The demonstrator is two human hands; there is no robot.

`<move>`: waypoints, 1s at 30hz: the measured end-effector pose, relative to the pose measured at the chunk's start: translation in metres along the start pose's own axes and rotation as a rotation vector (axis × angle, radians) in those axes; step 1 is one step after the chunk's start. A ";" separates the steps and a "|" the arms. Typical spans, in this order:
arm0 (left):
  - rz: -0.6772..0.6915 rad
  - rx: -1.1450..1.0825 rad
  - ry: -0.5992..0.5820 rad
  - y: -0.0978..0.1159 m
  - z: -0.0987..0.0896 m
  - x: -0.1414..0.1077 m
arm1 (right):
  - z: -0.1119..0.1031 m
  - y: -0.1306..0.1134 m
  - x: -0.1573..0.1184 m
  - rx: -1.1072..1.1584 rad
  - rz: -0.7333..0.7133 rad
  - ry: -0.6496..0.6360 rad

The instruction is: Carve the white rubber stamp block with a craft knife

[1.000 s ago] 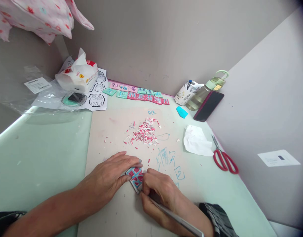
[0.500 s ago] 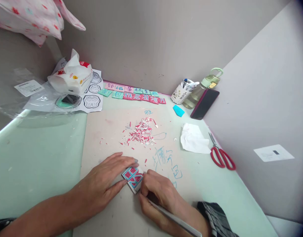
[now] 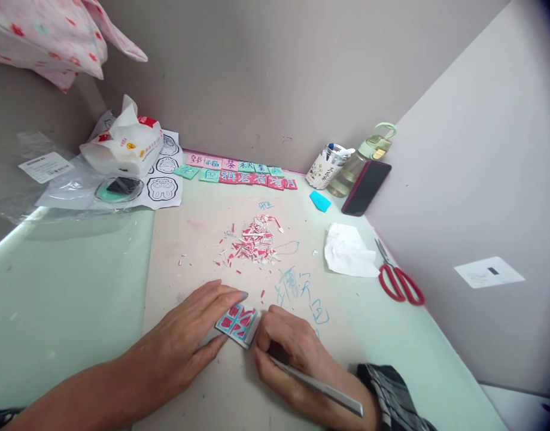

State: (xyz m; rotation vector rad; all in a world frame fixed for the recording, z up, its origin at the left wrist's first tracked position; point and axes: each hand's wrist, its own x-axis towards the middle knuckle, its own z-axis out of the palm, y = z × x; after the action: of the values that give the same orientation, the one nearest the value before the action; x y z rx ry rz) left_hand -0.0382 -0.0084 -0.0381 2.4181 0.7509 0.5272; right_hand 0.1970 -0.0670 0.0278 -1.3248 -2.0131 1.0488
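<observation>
Near the front of the mat, a small carved rubber stamp block [image 3: 235, 324] lies with red raised patches, blue lines and a pale cut edge on its right. My left hand [image 3: 198, 326] pins it, thumb at the near edge and fingers along the far edge. A slim grey carving knife [image 3: 322, 389] is gripped like a pen in my right hand [image 3: 290, 350], just right of the block. Its tip is hidden by the fingers. Beyond the hands sits a heap of red and white rubber shavings [image 3: 257, 242].
Finished-looking character stamps [image 3: 243, 177] line the back. Red-handled scissors [image 3: 398, 281], a crumpled tissue [image 3: 349, 251], a phone [image 3: 367, 188], a pen jar [image 3: 325, 170] and a bottle [image 3: 346, 179] are at right. A tissue pack [image 3: 126, 146] stands at back left.
The stamp block has turned a little counterclockwise under my left hand. My right hand keeps its grip on the carving knife. The whole view has shifted slightly.
</observation>
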 end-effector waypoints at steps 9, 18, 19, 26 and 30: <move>-0.019 0.020 0.020 0.002 -0.009 0.007 | -0.003 -0.001 0.001 0.002 0.113 0.070; -0.011 0.064 0.078 0.008 -0.014 0.009 | -0.002 0.002 -0.001 -0.039 0.087 0.100; -0.019 0.060 0.079 0.010 -0.014 0.010 | -0.002 0.002 -0.001 -0.041 0.086 0.103; -0.056 0.011 0.061 0.017 -0.014 0.012 | -0.001 -0.001 -0.002 -0.025 0.129 0.107; -0.070 0.006 0.042 0.013 -0.013 0.010 | 0.001 0.000 -0.002 -0.018 0.154 0.130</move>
State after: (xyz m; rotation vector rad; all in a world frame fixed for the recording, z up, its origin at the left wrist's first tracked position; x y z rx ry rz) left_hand -0.0319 -0.0062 -0.0185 2.3838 0.8527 0.5501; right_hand 0.1970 -0.0689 0.0270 -1.5371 -1.8540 0.9857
